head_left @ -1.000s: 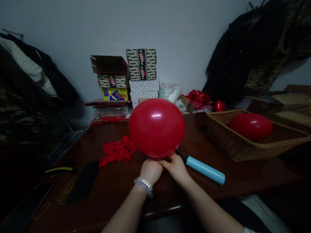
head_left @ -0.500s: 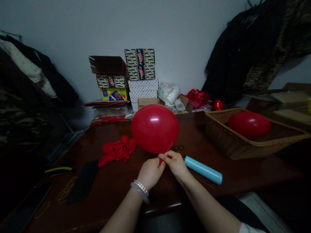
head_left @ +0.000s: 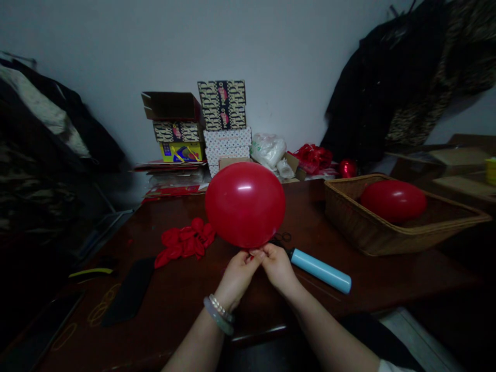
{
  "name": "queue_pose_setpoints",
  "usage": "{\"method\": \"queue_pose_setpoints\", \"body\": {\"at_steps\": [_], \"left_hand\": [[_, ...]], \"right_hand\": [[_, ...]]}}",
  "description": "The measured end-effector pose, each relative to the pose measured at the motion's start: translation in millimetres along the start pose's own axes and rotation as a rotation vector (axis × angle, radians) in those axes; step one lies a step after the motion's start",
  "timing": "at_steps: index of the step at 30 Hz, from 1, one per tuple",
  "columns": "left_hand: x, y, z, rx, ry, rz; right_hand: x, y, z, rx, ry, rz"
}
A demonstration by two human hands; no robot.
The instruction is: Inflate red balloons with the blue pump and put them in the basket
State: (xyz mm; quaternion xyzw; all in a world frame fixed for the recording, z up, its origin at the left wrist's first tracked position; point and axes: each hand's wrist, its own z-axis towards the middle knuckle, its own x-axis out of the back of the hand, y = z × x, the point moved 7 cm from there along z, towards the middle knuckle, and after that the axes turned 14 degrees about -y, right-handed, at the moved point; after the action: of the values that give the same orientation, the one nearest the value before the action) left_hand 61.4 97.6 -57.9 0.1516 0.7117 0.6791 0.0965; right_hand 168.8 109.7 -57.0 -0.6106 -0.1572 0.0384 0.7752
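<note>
Your left hand [head_left: 238, 274] and right hand [head_left: 278, 266] are both closed, together pinching an inflated red balloon [head_left: 245, 204] at its neck above the bench [head_left: 186, 310]. A light-blue balloon pump [head_left: 321, 269] lies just beside your right hand; limp red balloons [head_left: 184, 243] lie to the left, and a wicker basket [head_left: 349, 222] holds another inflated balloon [head_left: 393, 200].

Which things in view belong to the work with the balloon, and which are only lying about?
Seem to belong:
inflated red balloon, held at its lower end by left hand and right hand
limp red balloons
blue pump
wicker basket, holding a second inflated balloon

Probably just lying about:
stacked boxes
plastic bag
</note>
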Motion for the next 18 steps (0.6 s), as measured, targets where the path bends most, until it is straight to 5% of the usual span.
{"method": "queue_pose_setpoints", "body": {"at_steps": [3,6,18], "left_hand": [[-2.9,-5.4,-1.2,0.014,-0.016,-0.293],[2.8,-2.2,-4.1,-0.056,0.088,-0.471],[17.7,-25.8,4.0,-0.003,0.187,-0.539]], "right_hand": [[-5.3,-5.1,-3.0,0.006,-0.017,-0.093],[-9.7,-10.7,-3.7,0.023,-0.035,-0.179],[-12.2,-18.3,-3.2,0.046,-0.116,-0.352]]}}
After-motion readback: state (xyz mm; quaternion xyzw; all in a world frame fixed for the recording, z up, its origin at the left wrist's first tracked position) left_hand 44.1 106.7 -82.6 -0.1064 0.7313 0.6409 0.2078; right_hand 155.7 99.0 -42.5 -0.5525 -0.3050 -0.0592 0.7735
